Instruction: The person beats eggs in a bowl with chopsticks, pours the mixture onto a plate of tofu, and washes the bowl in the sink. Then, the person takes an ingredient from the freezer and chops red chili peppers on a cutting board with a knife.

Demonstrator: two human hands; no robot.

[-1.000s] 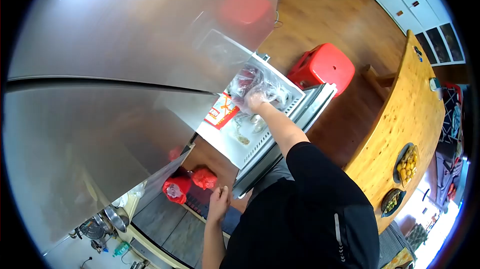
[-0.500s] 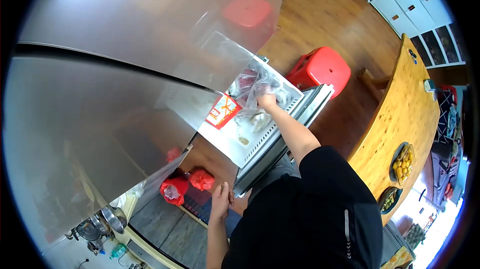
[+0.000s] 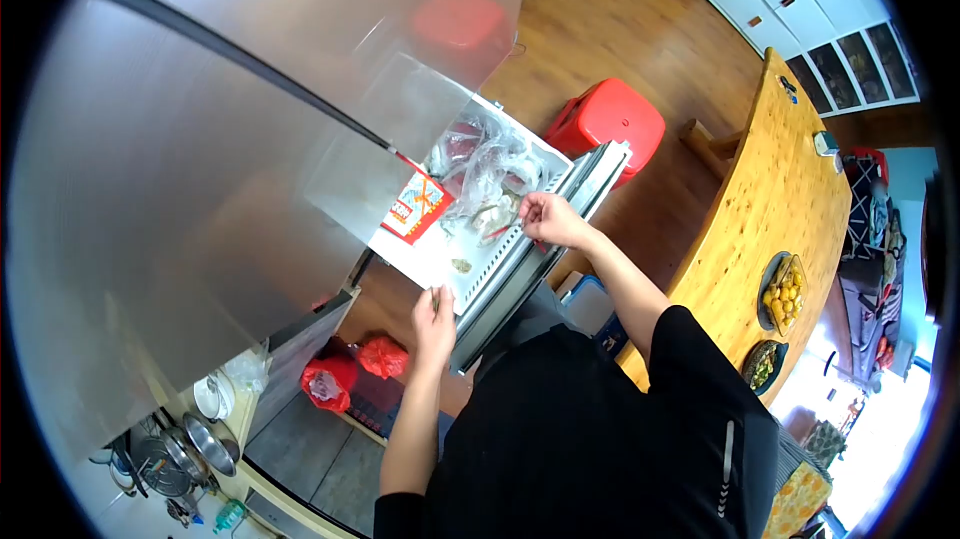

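The left hand (image 3: pixel 434 324), loosely curled, is beside the near corner of the white drawer (image 3: pixel 428 259), the right hand (image 3: pixel 545 217) bunched near its rim; I cannot tell whether either holds anything. Crumpled clear bags (image 3: pixel 490 167) in the drawer blur their contents, beside a red packet (image 3: pixel 418 207). Beyond, the drawer's front partly hides a red stool (image 3: pixel 610 124).

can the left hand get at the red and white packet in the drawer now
Probably yes: the left hand is by a corner of the drawer, with mostly bare drawer bottom towards the packet; the clear plastic lies mostly to its right.
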